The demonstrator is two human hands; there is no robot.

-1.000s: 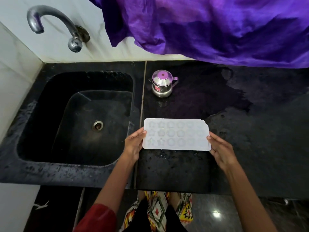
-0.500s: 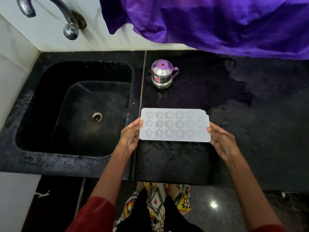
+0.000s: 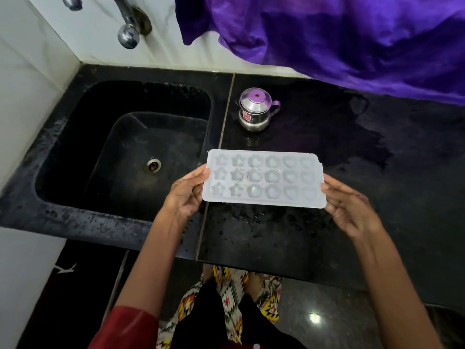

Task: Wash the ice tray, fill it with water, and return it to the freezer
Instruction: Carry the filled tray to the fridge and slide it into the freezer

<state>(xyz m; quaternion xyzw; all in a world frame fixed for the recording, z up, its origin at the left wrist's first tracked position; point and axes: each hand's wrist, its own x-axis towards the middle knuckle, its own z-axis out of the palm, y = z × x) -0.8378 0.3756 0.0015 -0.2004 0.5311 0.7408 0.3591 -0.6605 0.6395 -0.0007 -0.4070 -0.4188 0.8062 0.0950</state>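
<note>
A white ice tray (image 3: 264, 178) with star, flower and heart moulds is held level above the black countertop (image 3: 364, 222), just right of the sink. My left hand (image 3: 185, 195) grips its left short edge, thumb on top. At the opposite short edge my right hand (image 3: 348, 206) holds the tray with its fingers underneath. The black sink (image 3: 75, 157) lies to the left, with a metal tap (image 3: 128, 26) on the white wall above it.
A small steel pot with a purple lid (image 3: 256, 109) stands on the counter behind the tray. Purple cloth (image 3: 339, 34) hangs over the back right. Wet patches show on the counter. The counter's front edge runs just below my hands.
The tray has risen off the counter and come nearer to me, still held by both hands; the view has tilted down, so the tap sits higher in frame.
</note>
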